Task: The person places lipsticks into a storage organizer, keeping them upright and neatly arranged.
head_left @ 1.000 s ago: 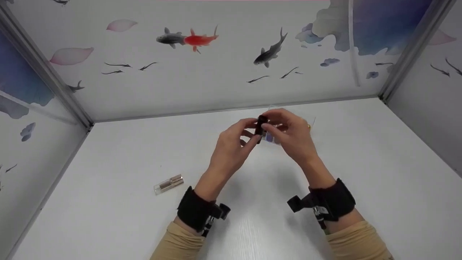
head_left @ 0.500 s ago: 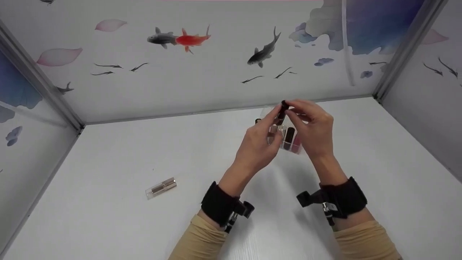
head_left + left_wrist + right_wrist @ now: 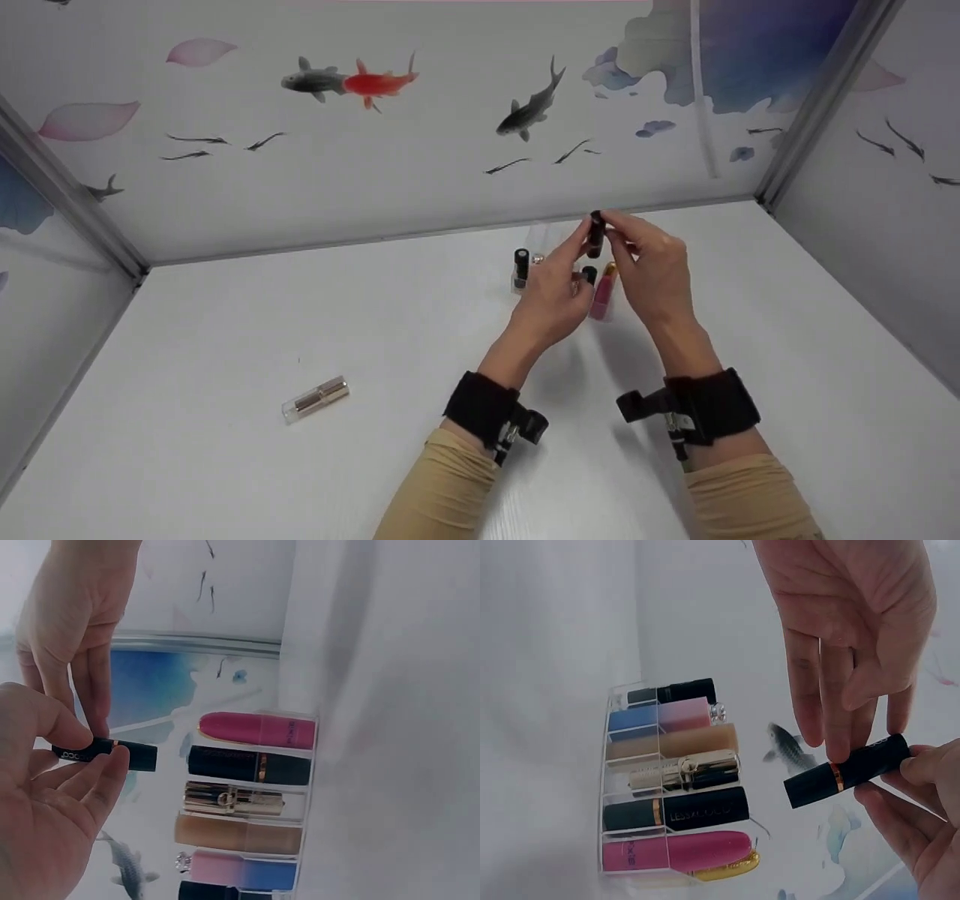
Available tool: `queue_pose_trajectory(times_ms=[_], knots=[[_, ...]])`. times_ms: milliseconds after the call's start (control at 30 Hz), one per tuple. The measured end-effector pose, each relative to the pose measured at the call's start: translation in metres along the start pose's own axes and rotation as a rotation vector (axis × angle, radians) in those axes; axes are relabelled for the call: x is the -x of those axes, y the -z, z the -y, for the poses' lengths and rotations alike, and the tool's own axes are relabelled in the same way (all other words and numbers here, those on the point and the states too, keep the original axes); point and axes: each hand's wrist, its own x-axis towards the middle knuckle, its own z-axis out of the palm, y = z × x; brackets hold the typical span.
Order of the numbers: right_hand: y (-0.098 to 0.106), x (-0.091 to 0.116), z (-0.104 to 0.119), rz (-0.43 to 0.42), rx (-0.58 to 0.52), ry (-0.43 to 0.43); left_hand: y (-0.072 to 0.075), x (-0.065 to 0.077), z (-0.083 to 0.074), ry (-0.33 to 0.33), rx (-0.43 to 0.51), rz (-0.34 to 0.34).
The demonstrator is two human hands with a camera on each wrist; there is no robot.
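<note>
A black lipstick tube [image 3: 595, 236] with a thin gold band is held up near the back of the table, lettering on one end. My left hand [image 3: 555, 296] pinches it between thumb and fingers from the left. From the right, my right hand [image 3: 656, 277] grips its lettered end, clearest in the right wrist view. Just below the hands stands a clear lipstick organizer [image 3: 309, 795], partly hidden by my left hand in the head view. Its slots hold a pink tube [image 3: 255, 729], another black lipstick [image 3: 247, 765], a gold one, a brown one and a pink-and-blue one.
A gold lipstick [image 3: 316, 400] with a clear end lies on its side on the white table [image 3: 225, 465], well left of the hands. A printed back wall [image 3: 420, 180] with fish rises behind the organizer.
Both hands have moved right with the black lipstick, mostly in the first half second. More of the organizer's ends now shows around my left hand. The view has shifted slightly too.
</note>
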Motion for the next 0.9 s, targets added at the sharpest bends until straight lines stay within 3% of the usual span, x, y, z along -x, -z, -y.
queue_pose_trajectory(times_ms=[267, 467, 767, 900], knots=[[-0.005, 0.003, -0.015, 0.104, 0.019, -0.029, -0.014, -0.004, 0.014, 0.001, -0.058, 0.028], [-0.006, 0.004, -0.02, 0.143, 0.046, -0.027, -0.018, -0.005, 0.018, 0.002, -0.086, 0.069], [-0.011, 0.007, -0.022, 0.193, 0.035, -0.093, -0.022, -0.003, 0.022, 0.04, -0.146, 0.128], [-0.011, 0.008, -0.024, 0.179, 0.031, -0.082, -0.026, -0.002, 0.023, -0.029, -0.25, 0.084]])
